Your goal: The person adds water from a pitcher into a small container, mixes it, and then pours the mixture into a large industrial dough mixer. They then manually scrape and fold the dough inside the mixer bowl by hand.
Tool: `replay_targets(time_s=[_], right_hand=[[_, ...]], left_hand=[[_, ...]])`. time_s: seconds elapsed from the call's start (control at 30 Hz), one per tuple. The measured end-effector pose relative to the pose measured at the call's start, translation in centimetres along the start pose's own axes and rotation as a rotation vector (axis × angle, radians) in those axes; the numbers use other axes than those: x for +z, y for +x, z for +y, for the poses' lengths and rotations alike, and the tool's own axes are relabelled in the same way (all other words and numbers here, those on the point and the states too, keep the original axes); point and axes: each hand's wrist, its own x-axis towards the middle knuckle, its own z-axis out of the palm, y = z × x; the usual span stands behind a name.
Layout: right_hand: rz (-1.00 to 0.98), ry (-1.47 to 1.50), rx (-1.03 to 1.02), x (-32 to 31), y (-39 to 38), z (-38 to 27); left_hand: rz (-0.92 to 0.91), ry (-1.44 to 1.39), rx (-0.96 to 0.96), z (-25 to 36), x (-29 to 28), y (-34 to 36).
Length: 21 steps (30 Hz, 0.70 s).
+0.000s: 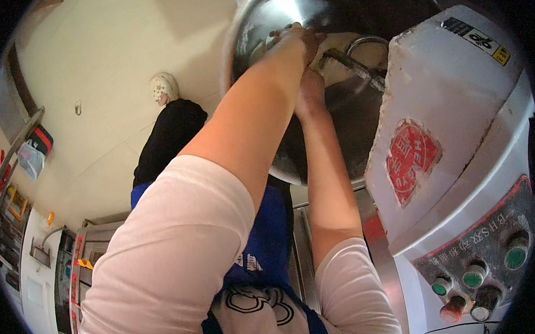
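Both your hands are inside the steel mixing bowl (285, 23) at the top centre of the frame. Your left hand (295, 40) lies uppermost, fingers curled over the pale dough (340, 65); your right hand (310, 93) sits just below it, its grip hidden, so I cannot tell. The dough lies to the right of both hands, around the metal hook (352, 65), nearer your left.
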Motion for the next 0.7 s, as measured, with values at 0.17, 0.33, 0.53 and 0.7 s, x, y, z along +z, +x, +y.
replay_targets(time_s=[0.17, 0.33, 0.53, 0.7], right_hand=[[0.044, 0.209, -0.068, -1.1, -2.3, -1.5], [0.014, 0.155, -0.074, -1.6, -5.0, -1.1], [0.146, 0.090, 0.003, -2.7, -9.7, 0.6], [0.229, 0.072, 0.029, -3.9, -11.8, -0.6]], left_hand=[[-0.046, 0.166, -0.008, -0.6, 1.1, -0.2], [-0.149, 0.046, -0.126, 0.7, 1.3, -2.1], [-0.050, -0.052, -0.223, 3.1, 1.9, -5.2], [-0.015, -0.305, -0.335, 2.9, 1.9, -3.8]])
